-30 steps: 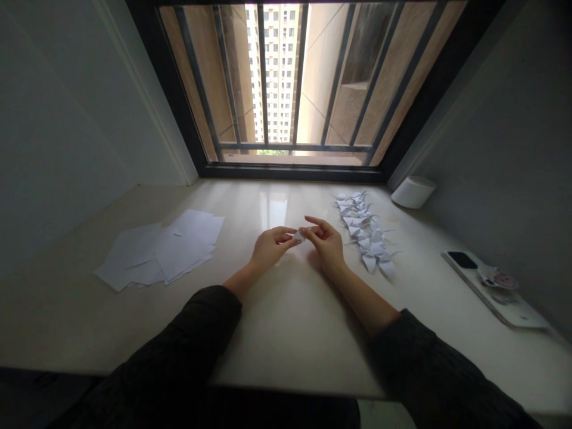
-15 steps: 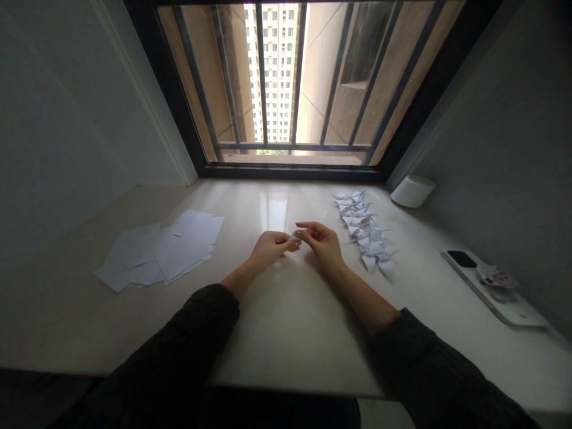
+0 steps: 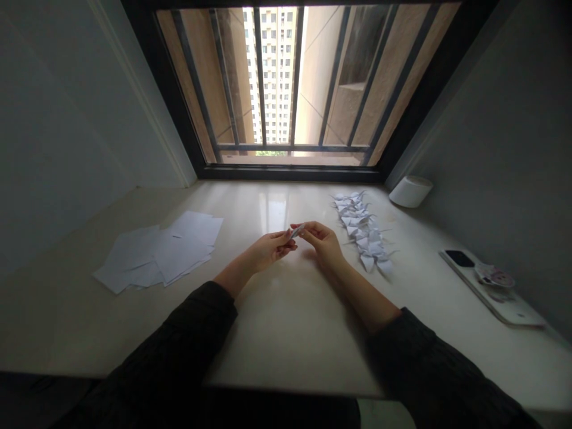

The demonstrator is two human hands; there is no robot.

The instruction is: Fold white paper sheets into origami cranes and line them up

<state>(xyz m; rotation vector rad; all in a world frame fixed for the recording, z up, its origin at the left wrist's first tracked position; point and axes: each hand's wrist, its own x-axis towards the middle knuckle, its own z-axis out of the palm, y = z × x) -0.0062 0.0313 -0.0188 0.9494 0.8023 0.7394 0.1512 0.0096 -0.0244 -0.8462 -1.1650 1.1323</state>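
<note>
Head view: two hands pinch a small folded paper (image 3: 297, 231) above the worktop (image 3: 286, 345).
Left hand (image 3: 268, 250) has its thumb and fingers clamped on the paper's lower left end, its other fingers curled beneath; right hand (image 3: 325, 243) has its fingers pinched on the upper right end. The paper sits between the two hands, tilted, its exact folds too small to make out. To the left, white sheets (image 3: 179, 247) lie in a loose, overlapping spread. Just beyond the right hand, folded shapes (image 3: 360, 229) with thin points stand close together in a band running toward the window (image 3: 290, 173). Farther right, a phone (image 3: 480, 286) lies near the wall, with a round attachment (image 3: 495, 275) on its back; a white tub-like object (image 3: 411, 192) leans by the window corner.
</note>
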